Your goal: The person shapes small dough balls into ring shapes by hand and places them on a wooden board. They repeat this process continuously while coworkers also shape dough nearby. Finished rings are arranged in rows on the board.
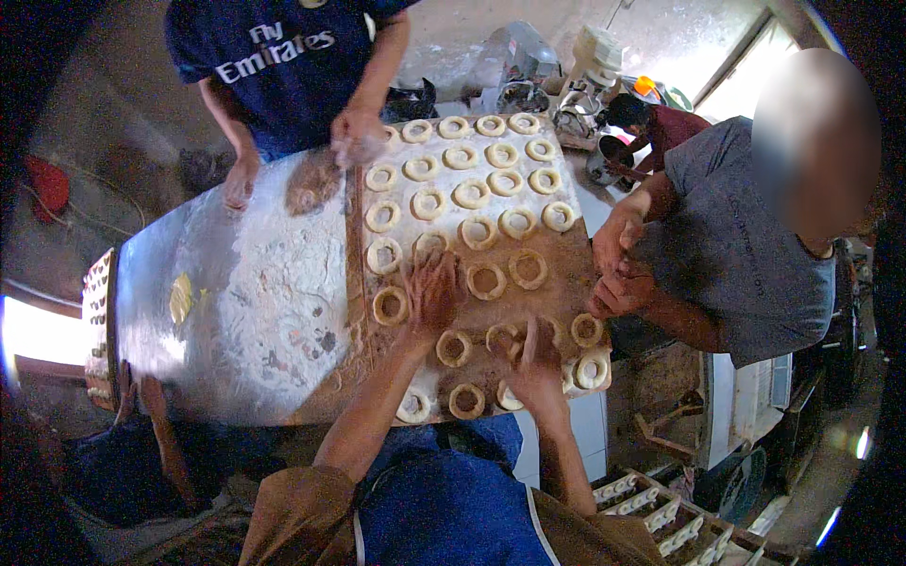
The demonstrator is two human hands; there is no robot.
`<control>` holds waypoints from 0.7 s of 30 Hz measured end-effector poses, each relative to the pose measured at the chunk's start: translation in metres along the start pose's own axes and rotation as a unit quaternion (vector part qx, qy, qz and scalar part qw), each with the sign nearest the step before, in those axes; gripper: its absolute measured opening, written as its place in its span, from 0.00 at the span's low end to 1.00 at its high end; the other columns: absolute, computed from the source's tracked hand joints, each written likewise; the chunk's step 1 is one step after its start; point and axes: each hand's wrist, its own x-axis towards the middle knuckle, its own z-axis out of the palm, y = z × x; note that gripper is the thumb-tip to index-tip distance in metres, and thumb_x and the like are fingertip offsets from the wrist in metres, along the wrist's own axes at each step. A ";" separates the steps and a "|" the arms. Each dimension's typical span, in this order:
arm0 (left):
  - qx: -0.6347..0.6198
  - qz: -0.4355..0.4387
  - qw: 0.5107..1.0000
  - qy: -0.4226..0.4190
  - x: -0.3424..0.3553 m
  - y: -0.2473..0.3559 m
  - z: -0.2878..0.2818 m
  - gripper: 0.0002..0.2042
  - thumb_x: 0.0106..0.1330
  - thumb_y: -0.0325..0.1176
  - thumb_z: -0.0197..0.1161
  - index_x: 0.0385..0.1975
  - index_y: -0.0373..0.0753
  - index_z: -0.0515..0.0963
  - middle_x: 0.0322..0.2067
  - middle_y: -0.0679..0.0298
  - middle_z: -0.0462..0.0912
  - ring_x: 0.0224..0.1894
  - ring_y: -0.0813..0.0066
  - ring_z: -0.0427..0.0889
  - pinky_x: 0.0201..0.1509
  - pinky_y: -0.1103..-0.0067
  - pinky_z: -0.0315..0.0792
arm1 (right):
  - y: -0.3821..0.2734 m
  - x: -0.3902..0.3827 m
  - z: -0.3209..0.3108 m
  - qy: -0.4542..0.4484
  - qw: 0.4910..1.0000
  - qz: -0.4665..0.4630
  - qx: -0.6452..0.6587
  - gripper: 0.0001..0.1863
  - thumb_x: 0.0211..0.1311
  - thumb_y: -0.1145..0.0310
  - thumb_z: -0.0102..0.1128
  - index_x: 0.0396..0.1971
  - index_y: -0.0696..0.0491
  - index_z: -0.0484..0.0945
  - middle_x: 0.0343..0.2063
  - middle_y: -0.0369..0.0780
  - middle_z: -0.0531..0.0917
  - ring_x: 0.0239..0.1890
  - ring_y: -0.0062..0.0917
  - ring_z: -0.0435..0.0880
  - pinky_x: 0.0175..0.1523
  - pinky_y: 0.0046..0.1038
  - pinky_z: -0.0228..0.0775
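Carrying surface: a bench [160, 250], with a wooden board [568, 294] across its right end.
Items worked: dough rings [471, 181], set in rough rows from the board's far edge to its near edge.
Left hand [434, 292]: above the board, inward of its left edge; fingers extended and somewhat spread, tips at a dough ring partly covered by them. No pinch is visible.
Right hand [535, 370]: over the near part of the board, reaching in across the near edge; fingers forward, beside a partly hidden ring [491, 336]. Whether it pinches that ring cannot be told.
Board surface: whitened toward the far edge, browner toward the near and right edges.
Bench surface: white flour [283, 302] left of the board; a yellow lump [180, 297] farther toward the left end; a brown patch [316, 184] near the far edge.
Left end: a tray [99, 330] bearing small dark shapes.
Far edge: a co-worker in a dark blue shirt [283, 85], one hand at the bench edge, the other by the board's far left corner.
Right edge: a co-worker in a grey shirt [736, 245], both hands close together beside the board.
Near left corner: another person's hands [151, 398].
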 end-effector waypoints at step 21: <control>0.071 -0.200 0.977 0.033 -0.114 -0.040 -0.129 0.13 0.64 0.36 0.63 0.42 0.33 0.79 0.41 0.48 0.81 0.46 0.48 0.78 0.52 0.64 0.70 | 0.132 -0.100 -0.049 0.204 0.941 0.266 0.047 0.14 0.70 0.66 0.49 0.44 0.62 0.74 0.37 0.49 0.79 0.40 0.38 0.79 0.50 0.36 0.69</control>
